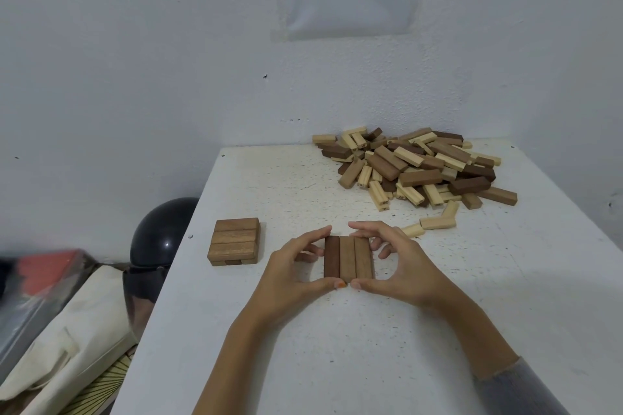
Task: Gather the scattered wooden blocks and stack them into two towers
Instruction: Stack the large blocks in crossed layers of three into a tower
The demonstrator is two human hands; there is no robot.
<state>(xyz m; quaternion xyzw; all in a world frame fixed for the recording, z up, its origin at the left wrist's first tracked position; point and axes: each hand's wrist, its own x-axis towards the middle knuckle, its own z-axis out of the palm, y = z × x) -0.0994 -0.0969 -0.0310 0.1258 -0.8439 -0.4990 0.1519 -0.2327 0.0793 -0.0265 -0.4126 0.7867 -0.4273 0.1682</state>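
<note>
Nearest the camera, a grey sleeve (519, 387) covers the right forearm above the white table (303, 364). Just beyond, both hands close round the three-block row (349, 258), which lies flat on the table: one dark block on its left and two mid-brown ones, side by side and touching. The left hand (296, 273) cups the row's left side, its thumb tip at the near end and its fingers curled over the far end. The right hand (397, 266) mirrors it on the row's right side, and the two thumbs nearly meet at the near end, so the row is pinched between both hands.

Left of the row and well apart from it sits a low stack (234, 241) of brown blocks, three laid across a lower layer. Just beyond the row to its right lie a few loose pale blocks (435, 222). Farther behind the row on the right, the pile of blocks (418, 165), pale and dark mixed, rests against the wall. Far left of the row, off the table, are a dark helmet (158, 239) and a cream cloth bag (77, 330).
</note>
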